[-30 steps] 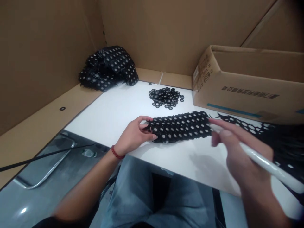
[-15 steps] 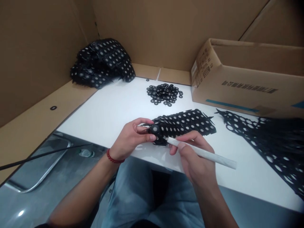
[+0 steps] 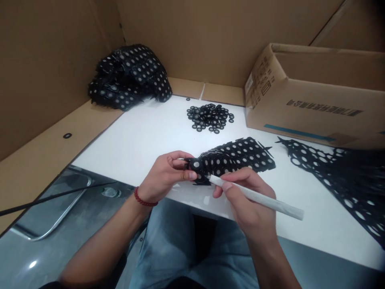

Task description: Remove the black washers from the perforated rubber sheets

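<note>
My left hand (image 3: pixel 171 172) pinches the near left end of a black rubber sheet (image 3: pixel 240 154) between thumb and fingers. Rows of round black rings with pale centres cover this sheet, which lies on the white table. In my right hand (image 3: pixel 249 200) is a long pale grey pen-shaped tool (image 3: pixel 261 196), held like a pencil. Its thin tip meets the sheet close to my left thumb; the exact contact is too small to tell. Beyond the sheet sits a loose pile of black rings (image 3: pixel 210 116).
A heap of similar dotted black sheets (image 3: pixel 129 76) stands at the back left. An open cardboard box (image 3: pixel 319 112) is at the back right. Punched-out black sheet scrap (image 3: pixel 345 180) covers the table's right side. One ring (image 3: pixel 67 136) lies on the cardboard at left.
The tool and my right hand have shifted only slightly. My left fingers have closed in a little at the sheet's end. The camera view has moved slightly.
</note>
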### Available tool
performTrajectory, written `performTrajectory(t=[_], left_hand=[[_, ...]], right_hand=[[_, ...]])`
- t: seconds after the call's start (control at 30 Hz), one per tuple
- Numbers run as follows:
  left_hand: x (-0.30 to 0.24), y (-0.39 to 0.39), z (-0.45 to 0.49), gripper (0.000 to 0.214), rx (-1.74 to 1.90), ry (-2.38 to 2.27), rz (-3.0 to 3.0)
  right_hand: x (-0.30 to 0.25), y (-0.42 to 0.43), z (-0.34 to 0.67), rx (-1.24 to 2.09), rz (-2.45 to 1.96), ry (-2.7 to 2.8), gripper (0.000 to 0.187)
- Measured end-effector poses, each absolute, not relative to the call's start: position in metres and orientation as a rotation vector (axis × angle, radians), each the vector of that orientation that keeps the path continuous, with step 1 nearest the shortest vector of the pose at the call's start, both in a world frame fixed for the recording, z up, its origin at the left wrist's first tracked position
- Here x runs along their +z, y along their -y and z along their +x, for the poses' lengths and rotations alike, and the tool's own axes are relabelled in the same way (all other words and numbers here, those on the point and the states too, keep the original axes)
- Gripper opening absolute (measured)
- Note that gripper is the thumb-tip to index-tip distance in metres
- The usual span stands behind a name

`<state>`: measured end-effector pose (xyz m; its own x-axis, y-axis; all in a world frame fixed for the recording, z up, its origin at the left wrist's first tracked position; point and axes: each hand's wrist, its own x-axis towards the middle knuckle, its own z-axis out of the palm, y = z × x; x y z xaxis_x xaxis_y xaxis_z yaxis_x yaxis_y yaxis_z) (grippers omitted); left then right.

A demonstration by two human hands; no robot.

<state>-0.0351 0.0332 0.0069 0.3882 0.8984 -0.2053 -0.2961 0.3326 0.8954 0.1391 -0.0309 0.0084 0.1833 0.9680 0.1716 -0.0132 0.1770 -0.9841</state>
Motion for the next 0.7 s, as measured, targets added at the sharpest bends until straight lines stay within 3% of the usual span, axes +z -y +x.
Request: performTrajectory(t=[0.3, 0.7], left_hand=[[0.002, -0.032, -0.035, 0.037, 0.990, -0.913, 0.937], [0.010, -0.021, -0.021, 0.042, 0.933, -1.173, 1.323]], right_hand=[[0.021, 0.028, 0.126, 0.974, -1.378, 1.205, 0.006], [0.004, 0.037, 0.151, 0.923, -1.357, 0.949, 0.002]])
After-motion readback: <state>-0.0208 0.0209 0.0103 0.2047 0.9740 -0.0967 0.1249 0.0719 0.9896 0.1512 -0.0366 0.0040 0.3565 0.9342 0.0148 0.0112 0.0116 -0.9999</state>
